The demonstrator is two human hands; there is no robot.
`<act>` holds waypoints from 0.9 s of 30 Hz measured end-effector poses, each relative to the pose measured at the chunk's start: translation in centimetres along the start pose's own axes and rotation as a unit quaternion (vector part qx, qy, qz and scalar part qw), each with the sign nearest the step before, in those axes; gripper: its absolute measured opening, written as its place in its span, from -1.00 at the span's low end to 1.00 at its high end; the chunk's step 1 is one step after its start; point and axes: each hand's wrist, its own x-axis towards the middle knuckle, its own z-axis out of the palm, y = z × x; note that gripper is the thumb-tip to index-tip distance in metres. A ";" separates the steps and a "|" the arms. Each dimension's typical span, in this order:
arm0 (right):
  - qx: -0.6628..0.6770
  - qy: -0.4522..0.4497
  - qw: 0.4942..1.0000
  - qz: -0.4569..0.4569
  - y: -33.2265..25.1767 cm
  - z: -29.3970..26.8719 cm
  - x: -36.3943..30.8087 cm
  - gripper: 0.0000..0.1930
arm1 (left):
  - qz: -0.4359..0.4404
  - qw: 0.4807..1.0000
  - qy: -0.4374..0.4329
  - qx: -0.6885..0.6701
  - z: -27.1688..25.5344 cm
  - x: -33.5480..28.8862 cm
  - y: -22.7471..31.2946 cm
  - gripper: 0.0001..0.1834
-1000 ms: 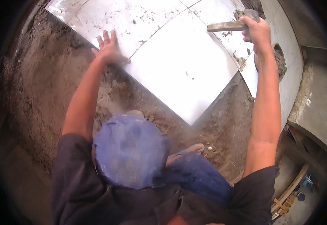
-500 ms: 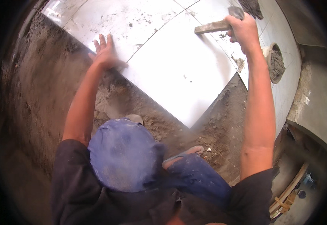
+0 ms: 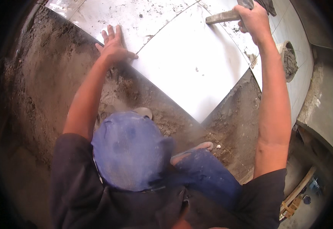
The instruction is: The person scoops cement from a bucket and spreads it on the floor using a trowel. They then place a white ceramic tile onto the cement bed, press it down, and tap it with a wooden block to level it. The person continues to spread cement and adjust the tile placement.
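A large white floor tile (image 3: 191,68) lies with one corner toward me, its near edges bordering bare soil. My left hand (image 3: 115,50) rests palm down with fingers spread on the tile edge, at the joint with the neighbouring white tile (image 3: 132,17). In my closed right hand (image 3: 255,22) is a wooden-handled tool (image 3: 223,16). Its wooden end points left over the tile's far part, and a grey part shows above my fist. My fingers hide the rest, so its exact kind is unclear. I cannot tell whether the wood touches the tile.
A bucket (image 3: 288,61) of grey mortar lies tilted right of my right forearm. Dark soil (image 3: 48,76) spreads along the left. Mortar crumbs dot the far tiles. A dark, crumpled thing (image 3: 266,7) sits beyond my right hand. Lower right are wooden pieces (image 3: 298,187).
The whole scene has shifted slightly up and right in the view. Against the tile, my left hand stays in place; my right hand and the tool have barely moved.
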 end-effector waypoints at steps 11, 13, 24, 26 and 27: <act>-0.010 0.019 0.995 -0.098 2.2 0.9 0.4 -0.68 | -0.033 0.999 -0.016 -0.001 -1.6 -0.4 0.8 0.61; -0.042 -0.023 0.997 -0.065 2.3 0.7 0.9 -0.69 | -0.028 0.999 -0.014 0.000 -1.0 -0.5 1.0 0.62; -0.010 0.012 0.997 -0.073 1.6 1.8 1.4 -0.68 | -0.032 0.999 -0.021 0.007 -1.7 -0.6 1.9 0.59; -0.057 0.003 0.998 0.008 2.5 1.3 2.8 -0.87 | -0.027 0.999 -0.023 0.005 -0.9 -0.6 1.2 0.59; -0.047 0.005 0.999 0.021 1.8 0.9 2.4 -0.87 | -0.028 0.999 -0.014 0.004 -0.9 -0.2 0.5 0.59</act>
